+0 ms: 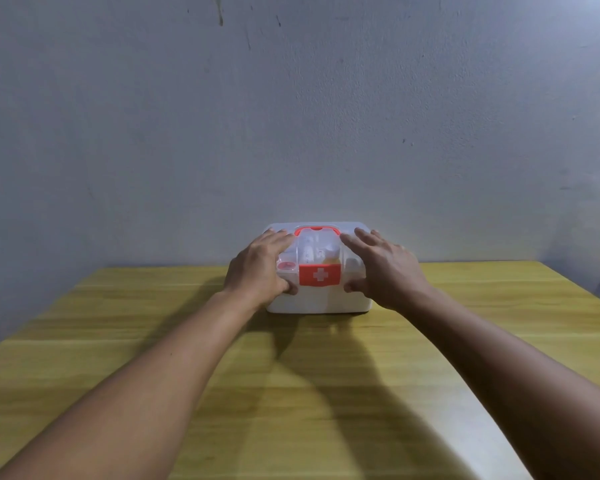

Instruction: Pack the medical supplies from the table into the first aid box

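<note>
Both hands over box, contents perhaps bottles.

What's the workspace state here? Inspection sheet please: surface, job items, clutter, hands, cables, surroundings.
Surface: wooden table, arm shadows across the middle.
Job's things: first aid box, white, lid down, at the far edge by the wall; red latch with a white cross on the front; red handle on top; supplies visible through the clear lid, too blurred to name.
Clutter: nothing seen.
Hands: left hand and right hand both flat on the lid, fingers straight, thumbs against the box front either side of the latch.
Cables: nothing seen.
Surroundings: plain grey wall with small dark marks.
</note>
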`<move>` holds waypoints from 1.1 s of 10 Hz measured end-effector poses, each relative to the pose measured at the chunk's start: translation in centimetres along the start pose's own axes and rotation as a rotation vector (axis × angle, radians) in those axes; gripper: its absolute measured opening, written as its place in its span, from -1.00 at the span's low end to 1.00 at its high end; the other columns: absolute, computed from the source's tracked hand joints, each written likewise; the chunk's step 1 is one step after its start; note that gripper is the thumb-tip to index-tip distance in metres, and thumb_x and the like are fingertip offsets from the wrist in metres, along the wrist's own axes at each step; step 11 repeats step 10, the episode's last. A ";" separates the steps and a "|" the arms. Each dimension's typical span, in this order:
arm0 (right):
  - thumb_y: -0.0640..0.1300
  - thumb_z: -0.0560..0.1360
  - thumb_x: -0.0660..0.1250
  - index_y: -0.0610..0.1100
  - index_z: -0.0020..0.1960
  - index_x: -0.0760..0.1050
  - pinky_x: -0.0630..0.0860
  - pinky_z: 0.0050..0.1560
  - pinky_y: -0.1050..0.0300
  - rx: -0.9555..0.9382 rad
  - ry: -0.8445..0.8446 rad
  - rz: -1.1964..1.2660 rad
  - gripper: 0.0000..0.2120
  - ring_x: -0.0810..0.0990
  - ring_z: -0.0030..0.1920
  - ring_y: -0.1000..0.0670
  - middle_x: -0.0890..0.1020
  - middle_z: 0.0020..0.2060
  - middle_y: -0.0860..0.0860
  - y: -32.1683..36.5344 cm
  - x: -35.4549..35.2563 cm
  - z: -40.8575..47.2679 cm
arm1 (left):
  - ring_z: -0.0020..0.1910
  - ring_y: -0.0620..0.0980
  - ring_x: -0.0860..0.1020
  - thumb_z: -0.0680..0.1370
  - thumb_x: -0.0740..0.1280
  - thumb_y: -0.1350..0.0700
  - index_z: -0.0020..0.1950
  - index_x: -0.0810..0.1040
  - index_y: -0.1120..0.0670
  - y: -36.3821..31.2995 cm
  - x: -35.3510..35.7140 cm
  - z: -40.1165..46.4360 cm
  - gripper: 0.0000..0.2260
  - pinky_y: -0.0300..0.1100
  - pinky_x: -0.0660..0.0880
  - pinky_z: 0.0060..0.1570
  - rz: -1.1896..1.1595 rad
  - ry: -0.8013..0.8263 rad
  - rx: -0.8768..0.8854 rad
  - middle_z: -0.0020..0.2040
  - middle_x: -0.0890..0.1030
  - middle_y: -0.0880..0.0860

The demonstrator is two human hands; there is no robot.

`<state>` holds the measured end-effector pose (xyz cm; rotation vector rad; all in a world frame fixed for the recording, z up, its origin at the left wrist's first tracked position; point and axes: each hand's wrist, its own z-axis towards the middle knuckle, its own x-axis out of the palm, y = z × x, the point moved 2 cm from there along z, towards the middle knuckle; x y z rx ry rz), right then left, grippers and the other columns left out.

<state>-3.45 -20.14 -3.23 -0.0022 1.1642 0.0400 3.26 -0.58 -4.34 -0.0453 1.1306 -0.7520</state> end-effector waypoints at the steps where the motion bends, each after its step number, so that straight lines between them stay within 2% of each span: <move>1: 0.08 0.38 0.48 0.05 0.52 0.12 0.43 0.24 -0.09 0.007 -0.006 0.016 -0.16 0.24 0.48 -0.12 0.31 0.46 -0.03 -0.2 0.3 0.7 | 0.52 -0.12 0.21 0.18 0.64 0.07 0.46 0.37 -0.04 0.1 0.3 0.6 -0.12 0.01 0.36 0.38 -0.009 -0.007 -0.006 0.48 0.38 -0.08; 3: 0.08 0.37 0.49 0.07 0.52 0.12 0.40 0.28 -0.11 0.028 -0.002 0.024 -0.15 0.22 0.49 -0.11 0.25 0.51 -0.02 -1.0 1.4 2.3 | 0.52 -0.14 0.18 0.20 0.64 0.08 0.46 0.36 -0.06 0.5 1.1 2.0 -0.12 -0.05 0.34 0.39 -0.002 -0.010 -0.016 0.49 0.35 -0.10; 5: 0.06 0.38 0.49 0.07 0.54 0.08 0.30 0.40 -0.10 0.043 0.010 0.055 -0.13 0.13 0.54 -0.12 0.18 0.54 -0.03 -1.6 2.0 3.4 | 0.53 -0.13 0.18 0.20 0.64 0.09 0.47 0.35 -0.05 0.7 1.6 3.1 -0.12 -0.03 0.34 0.39 -0.012 -0.009 -0.018 0.49 0.35 -0.09; 8: 0.07 0.39 0.48 0.08 0.54 0.04 0.27 0.42 -0.11 0.053 0.011 0.068 -0.13 0.08 0.55 -0.11 0.14 0.56 -0.02 -1.8 2.3 3.7 | 0.54 -0.11 0.14 0.23 0.63 0.11 0.49 0.31 -0.03 1.0 2.0 3.5 -0.11 -0.04 0.28 0.43 -0.022 -0.007 -0.006 0.51 0.32 -0.07; 9: 0.05 0.43 0.45 0.04 0.56 -0.13 0.21 0.45 -0.17 0.035 0.015 0.067 -0.05 -0.06 0.57 -0.14 -0.07 0.58 -0.04 -1.4 2.4 3.3 | 0.58 -0.04 -0.02 0.32 0.58 0.06 0.56 0.10 0.00 0.9 2.1 3.7 -0.06 0.02 0.10 0.51 0.078 0.060 0.030 0.58 0.12 -0.03; 10: 0.06 0.41 0.46 -0.02 0.53 -0.39 0.02 0.49 -0.23 0.086 0.020 0.084 0.12 -0.27 0.54 -0.18 -0.35 0.53 -0.06 -1.5 3.2 1.5 | 0.51 0.06 -0.40 0.35 0.52 -0.10 0.49 -0.46 0.03 0.7 2.4 2.3 0.19 0.16 -0.31 0.47 0.302 0.125 -0.005 0.52 -0.45 0.06; 11: 0.06 0.41 0.46 -0.02 0.53 -0.39 0.02 0.49 -0.23 0.086 0.020 0.084 0.12 -0.27 0.54 -0.18 -0.35 0.53 -0.06 -1.5 3.2 1.5 | 0.51 0.06 -0.40 0.35 0.52 -0.10 0.49 -0.46 0.03 0.7 2.4 2.3 0.19 0.16 -0.31 0.47 0.302 0.125 -0.005 0.52 -0.45 0.06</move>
